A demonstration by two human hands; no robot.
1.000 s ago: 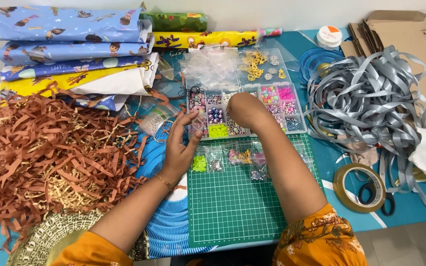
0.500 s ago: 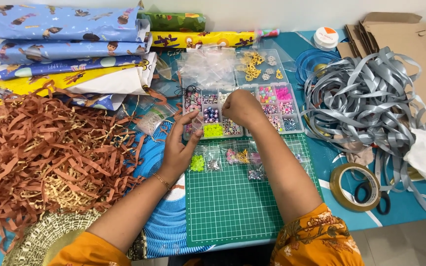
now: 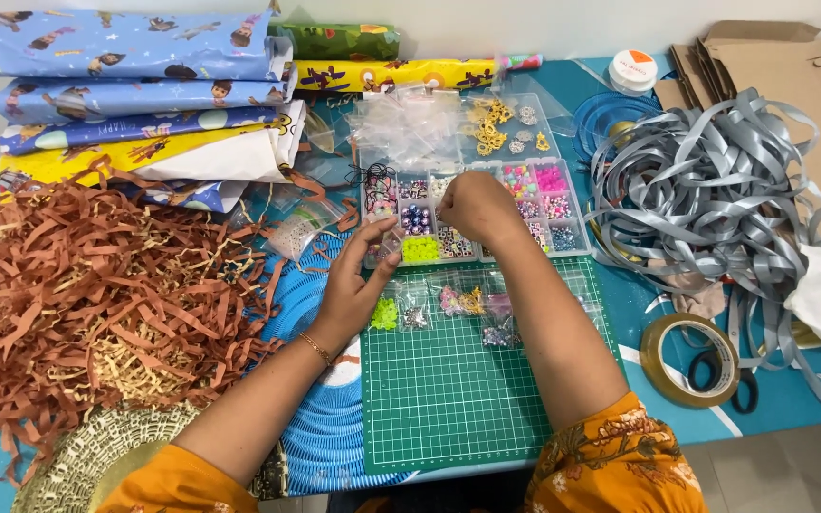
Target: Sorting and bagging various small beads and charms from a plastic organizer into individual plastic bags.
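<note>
Looking down from the head view, the left hand (image 3: 353, 290) pinches a small clear bag (image 3: 391, 245) while the right hand (image 3: 472, 206) dips curled fingers into the bead box (image 3: 563, 223); what they hold I cannot tell. Four little filled bags (image 3: 448, 306) already lie on the green mat (image 3: 448, 399), and many empty bags (image 3: 409, 125) wait behind.

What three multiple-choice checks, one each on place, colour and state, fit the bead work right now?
1. Where is the tape roll?
A. right of the green cutting mat
B. on the gift wrap rolls
C. inside the bead organiser

2. What colour is the loose ribbon pile?
A. red
B. grey
C. yellow

3. What is the left hand doing?
A. lying flat on the mat
B. gripping scissors
C. pinching a small clear bag

Answers: 1 A, the roll lies past the mat's right edge. 2 B, the strands look silvery grey. 3 C, its fingertips close on the bag beside the bead organiser, where the right hand reaches in.
</note>
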